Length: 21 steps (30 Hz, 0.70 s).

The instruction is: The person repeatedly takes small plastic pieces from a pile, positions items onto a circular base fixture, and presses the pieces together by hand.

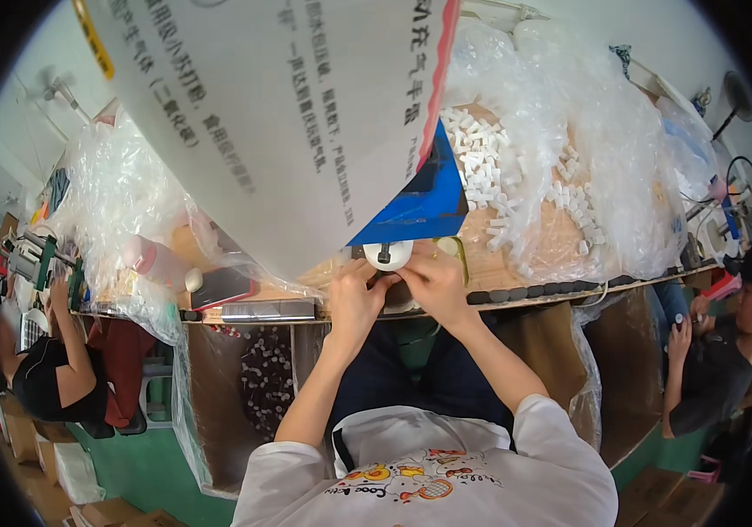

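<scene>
At the table's front edge, right in front of me, stands a round white part (pixel 389 255) with a black piece in its middle. Both hands meet just under it. My left hand (pixel 358 297) is closed, its thumb and fingertips pinched together at the left side of the white part. From the other side my right hand (pixel 435 288) comes in, also closed, fingertips bent toward the left ones. Whatever the fingertips hold is too small and too covered to name. Above and behind the hands hangs a large printed white sheet (pixel 279 123), with a blue panel (pixel 420 193) behind it.
Small white plastic pieces (pixel 485 167) lie heaped beside clear plastic sheeting (pixel 630 176). Left of me are a pink bottle (pixel 152 259), a dark phone-like slab (pixel 220 287) and a flat metallic bar (pixel 269 311). Below stands an open box with dark parts (pixel 266 378). Co-workers sit at both sides.
</scene>
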{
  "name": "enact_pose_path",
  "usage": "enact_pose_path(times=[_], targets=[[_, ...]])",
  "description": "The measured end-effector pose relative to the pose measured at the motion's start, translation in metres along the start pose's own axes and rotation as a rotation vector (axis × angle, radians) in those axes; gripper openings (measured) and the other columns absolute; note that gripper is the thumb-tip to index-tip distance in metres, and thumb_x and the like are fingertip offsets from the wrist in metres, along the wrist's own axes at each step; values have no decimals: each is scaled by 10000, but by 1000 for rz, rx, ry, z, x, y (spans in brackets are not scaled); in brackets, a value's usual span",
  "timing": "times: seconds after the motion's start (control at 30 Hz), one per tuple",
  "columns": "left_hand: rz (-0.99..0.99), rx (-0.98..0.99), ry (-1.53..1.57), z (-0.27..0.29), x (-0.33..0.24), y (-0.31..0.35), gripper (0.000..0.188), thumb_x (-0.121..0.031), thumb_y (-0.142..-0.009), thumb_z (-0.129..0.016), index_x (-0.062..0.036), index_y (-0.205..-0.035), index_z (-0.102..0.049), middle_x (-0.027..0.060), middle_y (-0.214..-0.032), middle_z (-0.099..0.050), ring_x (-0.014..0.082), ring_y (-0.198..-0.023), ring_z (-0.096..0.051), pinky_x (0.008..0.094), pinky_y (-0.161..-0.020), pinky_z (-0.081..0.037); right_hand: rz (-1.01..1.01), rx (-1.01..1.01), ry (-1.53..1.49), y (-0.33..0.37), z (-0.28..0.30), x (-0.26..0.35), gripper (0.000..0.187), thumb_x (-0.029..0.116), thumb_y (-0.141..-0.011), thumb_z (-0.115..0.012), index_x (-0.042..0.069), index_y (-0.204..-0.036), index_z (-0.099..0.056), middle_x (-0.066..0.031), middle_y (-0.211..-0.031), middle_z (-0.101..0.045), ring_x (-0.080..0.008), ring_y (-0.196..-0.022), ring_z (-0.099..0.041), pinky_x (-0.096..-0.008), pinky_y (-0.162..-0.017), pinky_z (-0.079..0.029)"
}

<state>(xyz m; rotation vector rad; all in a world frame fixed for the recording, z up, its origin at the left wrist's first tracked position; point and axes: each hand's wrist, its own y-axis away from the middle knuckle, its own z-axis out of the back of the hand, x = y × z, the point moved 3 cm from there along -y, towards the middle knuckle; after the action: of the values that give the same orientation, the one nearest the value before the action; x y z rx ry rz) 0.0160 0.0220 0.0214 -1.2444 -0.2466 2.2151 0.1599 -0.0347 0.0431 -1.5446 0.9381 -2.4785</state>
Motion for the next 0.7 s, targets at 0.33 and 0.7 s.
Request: enact_pose_path(times=[0.33, 0.7], targets=[[123, 3, 161, 14, 16, 11, 434, -131, -727, -861, -11, -1118, -718, 167, -946, -688, 323, -848, -664, 395, -764, -516, -172, -104, 281, -21, 59, -72, 288, 0, -815, -670, 14, -1100, -707, -194, -1071, -707, -398, -1007, -676, -425, -845, -549], [209, -75, 297, -8, 11, 8, 267, -22, -759, -792, 2, -1023, -764, 171, -1054, -719, 295, -926, -695, 355, -796, -522, -106, -110, 478, -54, 82, -152, 179, 80, -806, -725, 57, -983, -740, -169, -842, -713, -305, -756, -686, -401, -692, -528]])
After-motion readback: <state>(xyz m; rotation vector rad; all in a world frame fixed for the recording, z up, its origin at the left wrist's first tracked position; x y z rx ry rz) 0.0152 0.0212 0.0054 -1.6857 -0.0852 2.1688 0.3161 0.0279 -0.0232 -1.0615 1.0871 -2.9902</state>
